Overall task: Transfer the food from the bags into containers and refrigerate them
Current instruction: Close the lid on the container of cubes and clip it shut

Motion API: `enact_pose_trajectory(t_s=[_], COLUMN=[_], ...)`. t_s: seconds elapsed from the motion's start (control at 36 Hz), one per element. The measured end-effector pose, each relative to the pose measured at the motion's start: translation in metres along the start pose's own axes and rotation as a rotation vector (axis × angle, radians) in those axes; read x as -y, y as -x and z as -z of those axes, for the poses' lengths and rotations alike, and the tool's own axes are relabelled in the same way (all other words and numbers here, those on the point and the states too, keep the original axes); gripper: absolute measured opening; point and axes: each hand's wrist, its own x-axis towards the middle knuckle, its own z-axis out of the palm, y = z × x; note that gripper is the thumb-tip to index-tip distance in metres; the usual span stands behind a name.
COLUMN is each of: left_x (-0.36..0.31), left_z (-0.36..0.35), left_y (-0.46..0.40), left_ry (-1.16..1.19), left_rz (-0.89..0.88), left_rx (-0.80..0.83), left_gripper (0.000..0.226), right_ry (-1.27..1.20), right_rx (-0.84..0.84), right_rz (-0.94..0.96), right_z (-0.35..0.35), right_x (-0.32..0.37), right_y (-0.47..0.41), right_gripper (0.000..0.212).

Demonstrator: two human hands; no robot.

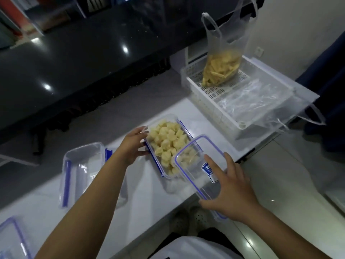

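- On the white tabletop (149,193) before you sits a clear rectangular plastic container with blue side clips (169,146), filled with pale yellow food chunks (166,143); it lies near the table's middle, lid off
- Your left hand (133,144) grips the container's left long edge; fingers curled over the rim, thumb along the side by the blue clip
- Your right hand (231,191) holds a clear rectangular lid with a blue seal line (197,165); thumb under the near edge, fingers spread across the top; lid tilted, its far corner overlapping the container's near right end
- To your left, an empty clear container with blue clips (82,171) rests on the table, apart from the filled one; another blue-trimmed clear piece (11,238) shows at the lower left corner, partly cut off
- At the far right, a white slotted plastic basket (209,92) stands on the table; a translucent plastic bag of yellow strip-shaped food (222,70) stands upright at its far end, handles up; an empty, flattened clear plastic bag (261,101) lies across the near end, spilling over the basket's rim
- Beyond the table, a glossy black counter (84,53)
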Motion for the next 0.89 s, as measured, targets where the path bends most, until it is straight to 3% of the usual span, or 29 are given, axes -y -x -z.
enact_pose_trajectory(t_s=[0.42, 0.89], left_x=[0.047, 0.059], left_z=[-0.017, -0.013], left_y=[0.035, 0.020], left_ry=[0.257, 0.301], left_rz=[-0.101, -0.173], left_rx=[0.047, 0.082], left_gripper=[0.019, 0.023], right_ry=[0.303, 0.273], right_rx=[0.018, -0.024], right_rz=[-0.091, -0.206], right_z=[-0.003, -0.014], right_x=[0.034, 0.045], right_y=[0.015, 0.047], right_gripper=[0.115, 0.117])
